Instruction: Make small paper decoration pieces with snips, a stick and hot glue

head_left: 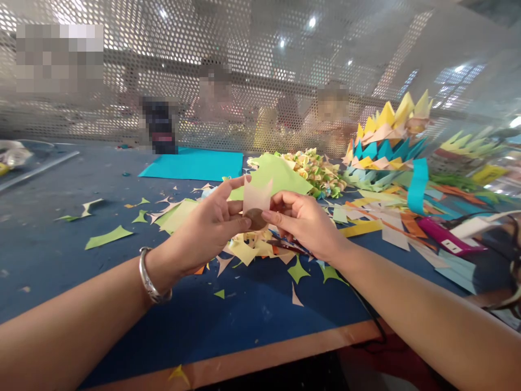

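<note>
A pale pink paper strip [258,193] stands upright between my hands, with a round brown disc [256,218] against its lower part. My left hand [220,214] pinches the left side of the disc and paper between thumb and fingers, its index finger stretched out above. On the right side, my right hand [299,220] holds the same disc and paper, thumb in front and fingers curled behind. Light green paper [272,171] lies just behind them. Below the hands are yellow and pink paper scraps [246,251] and a dark, partly hidden tool.
A blue sheet [195,164] and a black object [163,130] stand at the back. Small folded pieces [317,171] are heaped behind the right hand, near a layered spiky paper piece [386,141]. Paper strips and a magenta power strip [450,237] lie right; a perforated screen [244,81] rises behind.
</note>
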The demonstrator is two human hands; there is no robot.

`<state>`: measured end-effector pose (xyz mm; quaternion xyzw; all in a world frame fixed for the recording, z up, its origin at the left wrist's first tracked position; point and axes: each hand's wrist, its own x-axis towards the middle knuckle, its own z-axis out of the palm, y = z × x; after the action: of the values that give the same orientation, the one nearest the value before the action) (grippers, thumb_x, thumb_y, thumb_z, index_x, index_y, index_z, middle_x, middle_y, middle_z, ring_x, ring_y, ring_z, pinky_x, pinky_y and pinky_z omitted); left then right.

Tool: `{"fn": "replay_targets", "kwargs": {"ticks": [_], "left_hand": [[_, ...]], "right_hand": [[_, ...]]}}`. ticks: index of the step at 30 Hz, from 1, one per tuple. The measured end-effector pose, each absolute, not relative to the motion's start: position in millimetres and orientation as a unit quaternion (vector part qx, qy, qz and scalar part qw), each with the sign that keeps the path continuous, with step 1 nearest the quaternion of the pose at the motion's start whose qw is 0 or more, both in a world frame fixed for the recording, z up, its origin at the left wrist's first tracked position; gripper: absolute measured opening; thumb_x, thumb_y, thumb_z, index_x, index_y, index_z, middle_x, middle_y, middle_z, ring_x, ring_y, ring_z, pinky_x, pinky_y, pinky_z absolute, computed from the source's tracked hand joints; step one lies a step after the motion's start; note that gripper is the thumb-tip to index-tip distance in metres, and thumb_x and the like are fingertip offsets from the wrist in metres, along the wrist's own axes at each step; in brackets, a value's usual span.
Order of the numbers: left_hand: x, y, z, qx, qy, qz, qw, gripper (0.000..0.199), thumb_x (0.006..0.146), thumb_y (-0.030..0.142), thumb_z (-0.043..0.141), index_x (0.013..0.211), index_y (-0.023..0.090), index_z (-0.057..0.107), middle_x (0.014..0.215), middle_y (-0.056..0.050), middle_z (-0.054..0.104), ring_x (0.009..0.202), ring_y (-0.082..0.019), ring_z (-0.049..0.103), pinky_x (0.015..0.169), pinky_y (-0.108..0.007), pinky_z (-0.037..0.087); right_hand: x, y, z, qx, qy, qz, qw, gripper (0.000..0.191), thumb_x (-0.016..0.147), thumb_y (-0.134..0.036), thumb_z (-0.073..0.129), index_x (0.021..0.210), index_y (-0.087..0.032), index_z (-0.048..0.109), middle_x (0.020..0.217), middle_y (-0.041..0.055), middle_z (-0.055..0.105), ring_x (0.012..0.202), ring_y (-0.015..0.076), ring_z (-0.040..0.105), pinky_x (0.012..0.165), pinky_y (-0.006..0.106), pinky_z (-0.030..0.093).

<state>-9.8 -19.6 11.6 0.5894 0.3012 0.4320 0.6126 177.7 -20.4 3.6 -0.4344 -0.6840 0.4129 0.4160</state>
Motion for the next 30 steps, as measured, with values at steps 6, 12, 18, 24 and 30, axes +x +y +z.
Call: {"fn": "replay_targets", "kwargs": {"ticks": [6, 12, 18, 24, 30], "left_hand": [[-11, -18, 9, 0.576, 0.298, 0.42, 0.635, 0.069, 0.079, 0.008, 0.067, 0.139, 0.018, 0.035, 0.086, -0.005, 0.075, 0.089, -0.022, 0.072, 0.09, -0.039, 0.053], [-14, -17, 10, 0.577, 0.335, 0.369, 0.647, 0.021, 0.078, 0.017, 0.072, 0.099, 0.016, 0.067, 0.088, -0.008, 0.075, 0.086, -0.021, 0.071, 0.082, -0.035, 0.054], [-16, -14, 7, 0.562, 0.392, 0.358, 0.635, 0.009, 0.077, 0.026, 0.073, 0.078, 0.017, 0.07, 0.081, -0.008, 0.076, 0.08, -0.021, 0.072, 0.078, -0.034, 0.055], [-16, -15, 8, 0.536, 0.4, 0.371, 0.644, 0.013, 0.076, 0.026, 0.074, 0.075, 0.015, 0.067, 0.083, -0.009, 0.075, 0.085, -0.023, 0.072, 0.084, -0.037, 0.055], [-15, -15, 8, 0.532, 0.392, 0.379, 0.647, 0.016, 0.077, 0.025, 0.073, 0.069, 0.015, 0.063, 0.081, -0.007, 0.075, 0.077, -0.019, 0.071, 0.08, -0.035, 0.056]], "right_hand": [[177, -21, 3, -0.443, -0.703, 0.375, 0.411, 0.036, 0.08, -0.049, 0.069, 0.085, -0.014, 0.062, 0.073, 0.0017, 0.061, 0.054, 0.0081, 0.047, 0.048, 0.023, 0.038], [177, -22, 3, -0.43, -0.7, 0.394, 0.412, 0.034, 0.08, -0.049, 0.07, 0.082, -0.015, 0.062, 0.073, 0.0015, 0.061, 0.056, 0.0085, 0.049, 0.05, 0.024, 0.039], [177, -21, 0, -0.428, -0.707, 0.376, 0.419, 0.028, 0.082, -0.043, 0.068, 0.085, -0.017, 0.059, 0.075, -0.0002, 0.058, 0.055, 0.0075, 0.046, 0.05, 0.023, 0.039], [177, -29, 2, -0.426, -0.744, 0.205, 0.473, 0.019, 0.084, -0.031, 0.065, 0.097, -0.02, 0.056, 0.081, -0.0003, 0.055, 0.06, 0.0089, 0.05, 0.057, 0.024, 0.045], [174, -32, 3, -0.394, -0.824, 0.123, 0.388, 0.017, 0.084, -0.024, 0.064, 0.1, -0.02, 0.059, 0.092, 0.002, 0.057, 0.059, 0.0076, 0.051, 0.058, 0.023, 0.047]]}}
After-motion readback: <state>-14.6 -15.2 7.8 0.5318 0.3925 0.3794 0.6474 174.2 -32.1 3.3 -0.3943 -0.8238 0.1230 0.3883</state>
